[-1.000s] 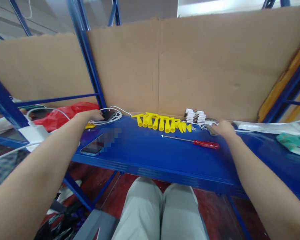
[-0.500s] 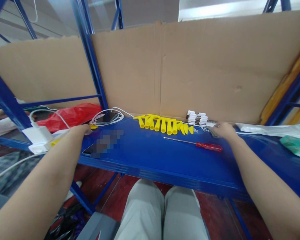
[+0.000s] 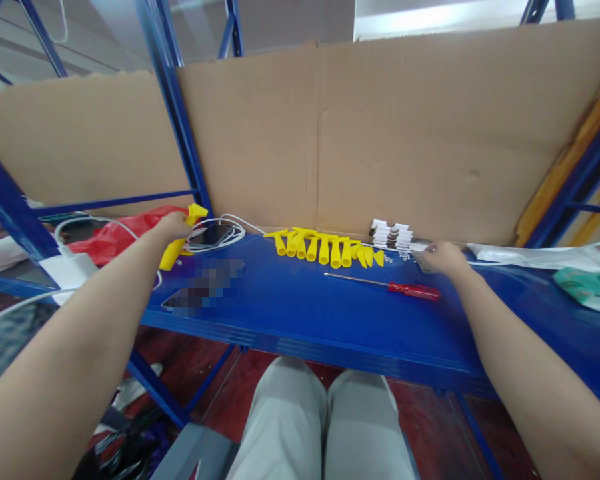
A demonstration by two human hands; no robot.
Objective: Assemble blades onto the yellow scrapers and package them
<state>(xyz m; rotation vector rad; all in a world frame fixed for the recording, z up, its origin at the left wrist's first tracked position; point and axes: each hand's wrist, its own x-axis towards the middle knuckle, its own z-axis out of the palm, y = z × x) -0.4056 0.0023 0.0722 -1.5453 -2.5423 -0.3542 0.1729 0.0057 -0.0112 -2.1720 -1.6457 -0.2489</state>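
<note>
Left hand [image 3: 173,227] is closed around a yellow plastic funnel-shaped part [image 3: 180,239], lifted clear of the blue shelf [image 3: 300,313] above its left end. Wide flange end sticks up past the fingers, narrow tube end points down toward the shelf's front edge.

Right hand [image 3: 443,257] rests near the back edge, right of centre, fingers curled on a small flat grey piece [image 3: 423,261]. Too small to tell whether it is gripped or just pressed down.

More of the same yellow parts [image 3: 325,247] lie in a row along the back edge at centre, against the cardboard backing [image 3: 380,133]. Stack of white clips [image 3: 393,233] sits just right of that row. Red-handled screwdriver [image 3: 390,285] lies in front of them, well apart from both hands. Phone with coiled white cable [image 3: 215,233] is at the back left, just beside the held part. Second phone [image 3: 180,300] at the front-left edge. Red plastic bag [image 3: 125,233] further left.

Handling, by my read: the part looks like a light, hollow, thin-walled moulding, probably slightly flexible, smooth and a bit slippery. Low break risk. Best grip is around the tube body just below the flange, so the flange stops it sliding through.
</note>
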